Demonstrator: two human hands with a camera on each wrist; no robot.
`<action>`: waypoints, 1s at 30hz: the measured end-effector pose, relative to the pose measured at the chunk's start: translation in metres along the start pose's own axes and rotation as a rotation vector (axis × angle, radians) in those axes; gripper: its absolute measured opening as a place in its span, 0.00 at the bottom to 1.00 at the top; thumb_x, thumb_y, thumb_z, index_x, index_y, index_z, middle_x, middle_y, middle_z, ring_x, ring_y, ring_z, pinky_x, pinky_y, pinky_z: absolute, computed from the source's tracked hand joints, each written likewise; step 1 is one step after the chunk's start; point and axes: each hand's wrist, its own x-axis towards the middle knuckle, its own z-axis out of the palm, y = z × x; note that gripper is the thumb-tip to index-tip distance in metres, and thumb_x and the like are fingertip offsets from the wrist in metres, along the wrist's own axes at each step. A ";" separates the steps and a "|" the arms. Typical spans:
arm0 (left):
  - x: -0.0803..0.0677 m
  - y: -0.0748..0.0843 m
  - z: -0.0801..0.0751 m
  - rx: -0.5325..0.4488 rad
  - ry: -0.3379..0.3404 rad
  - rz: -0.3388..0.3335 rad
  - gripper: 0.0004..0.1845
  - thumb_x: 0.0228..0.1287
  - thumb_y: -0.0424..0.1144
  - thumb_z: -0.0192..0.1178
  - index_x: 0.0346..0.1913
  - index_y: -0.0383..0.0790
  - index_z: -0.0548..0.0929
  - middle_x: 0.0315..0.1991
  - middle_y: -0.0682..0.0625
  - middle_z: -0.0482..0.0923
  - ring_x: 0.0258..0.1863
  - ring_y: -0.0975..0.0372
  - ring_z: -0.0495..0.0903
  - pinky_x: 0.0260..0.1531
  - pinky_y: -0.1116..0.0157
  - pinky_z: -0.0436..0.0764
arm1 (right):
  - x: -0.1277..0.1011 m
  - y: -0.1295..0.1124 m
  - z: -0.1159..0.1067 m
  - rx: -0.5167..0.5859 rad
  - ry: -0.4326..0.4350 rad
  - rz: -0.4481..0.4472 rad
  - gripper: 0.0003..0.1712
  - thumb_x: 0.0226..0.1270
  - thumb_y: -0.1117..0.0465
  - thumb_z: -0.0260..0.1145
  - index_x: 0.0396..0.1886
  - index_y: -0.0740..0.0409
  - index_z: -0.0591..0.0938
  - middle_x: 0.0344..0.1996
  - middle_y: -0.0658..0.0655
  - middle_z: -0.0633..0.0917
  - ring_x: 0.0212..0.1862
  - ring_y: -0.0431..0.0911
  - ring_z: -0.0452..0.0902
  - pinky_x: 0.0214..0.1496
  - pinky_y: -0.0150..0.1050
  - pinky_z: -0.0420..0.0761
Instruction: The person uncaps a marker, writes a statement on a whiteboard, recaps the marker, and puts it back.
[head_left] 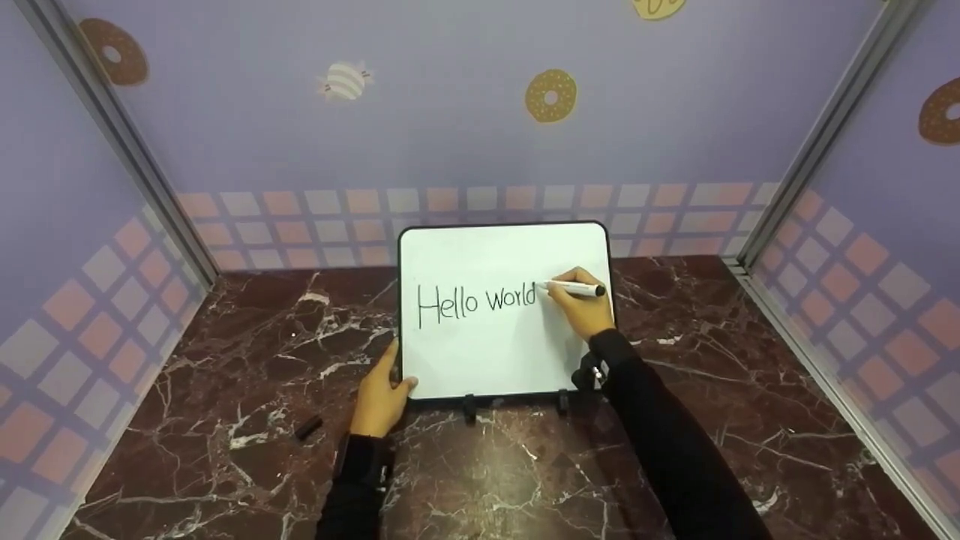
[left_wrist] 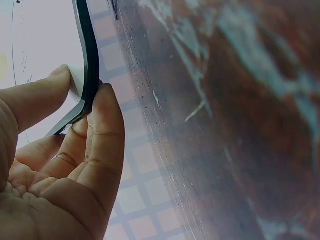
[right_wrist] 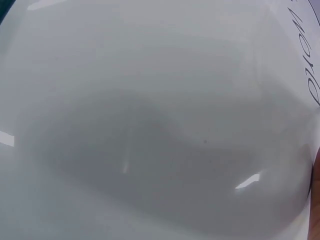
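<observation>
Head view shows a whiteboard (head_left: 504, 255) propped upright on a stand on a marble table (head_left: 225, 360), with "Hello world" written across its middle. The right hand (head_left: 581, 304) grasps a marker (head_left: 576, 289) between curled fingers, the tip touching the board just after the last letter, at the board's right edge. The left hand (head_left: 380, 397) pinches the board's lower left corner; the left wrist view shows the thumb (left_wrist: 37, 92) on the white face and the fingers (left_wrist: 102, 145) curled behind the black frame (left_wrist: 91, 65). The right wrist view shows only the glossy white surface and the end of the writing, not the hand's grip. A small dark piece, probably the marker's cap (head_left: 308, 427), lies on the table near the left hand, on its outer side.

Risks, as a judgement: the writing hand's heel rests close below the fresh letters, so dragging it could smear the ink. The board leans on two small feet, so hard pressure from the marker could tip or slide it if the left pinch loosens. There is little room beyond the marker tip, so a further stroke could run onto the frame. The cap, loose by the left forearm, could be knocked away.
</observation>
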 end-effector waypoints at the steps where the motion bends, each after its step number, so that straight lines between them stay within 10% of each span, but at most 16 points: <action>1: 0.000 0.000 0.000 0.002 0.000 0.001 0.38 0.65 0.33 0.62 0.76 0.42 0.59 0.47 0.35 0.78 0.36 0.55 0.75 0.42 0.55 0.77 | 0.000 0.000 0.000 -0.002 -0.001 -0.001 0.06 0.60 0.69 0.68 0.32 0.71 0.82 0.24 0.48 0.86 0.26 0.34 0.75 0.30 0.25 0.73; 30: 0.002 0.000 0.002 0.013 0.004 -0.018 0.38 0.65 0.34 0.62 0.76 0.41 0.59 0.41 0.41 0.74 0.33 0.57 0.72 0.41 0.57 0.75 | 0.004 0.042 -0.003 -0.052 -0.033 -0.027 0.05 0.59 0.65 0.70 0.29 0.63 0.83 0.23 0.47 0.86 0.25 0.37 0.76 0.29 0.28 0.74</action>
